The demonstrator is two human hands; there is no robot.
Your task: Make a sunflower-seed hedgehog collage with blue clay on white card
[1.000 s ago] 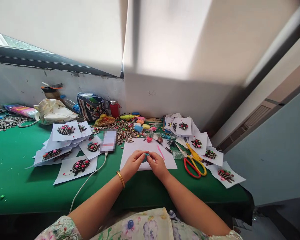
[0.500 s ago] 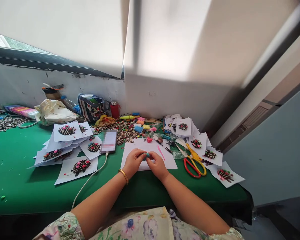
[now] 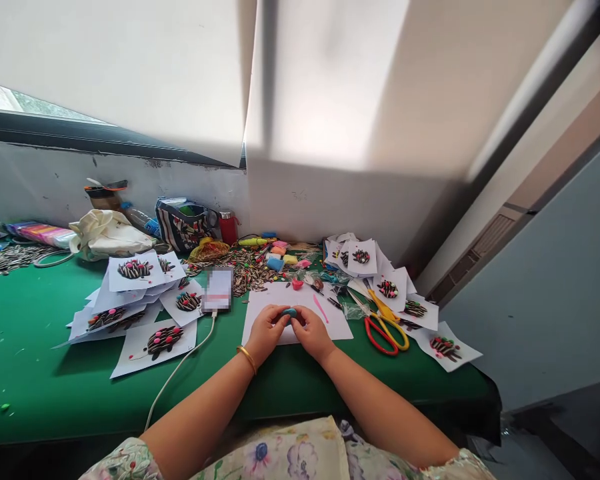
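Note:
A small lump of teal modelling clay point(image 3: 290, 312) is pinched between both hands. My left hand point(image 3: 269, 328), with a gold bangle at its wrist, has thumb and fingertips closed on one side of the clay. The fingers of my right hand point(image 3: 310, 330) press the other side. Both hands are over the near part of a white sheet of paper point(image 3: 260, 300). Farther up that sheet lie a red clay lump point(image 3: 297, 285) and a pink modelling tool point(image 3: 321, 308).
Red-handled scissors point(image 3: 381, 335) and yellow-handled scissors point(image 3: 397, 327) lie to the right. Cards with seed figures are stacked left point(image 3: 135, 270) and right point(image 3: 363, 257). A phone point(image 3: 219, 290) trails a white cable. Loose sunflower seeds point(image 3: 253, 270) and coloured clay blocks point(image 3: 275, 264) are behind.
Both hands still grip the teal clay, with fingers slightly shifted and more of the clay showing. The camera view has tilted a little, so the scene sits slightly lower.

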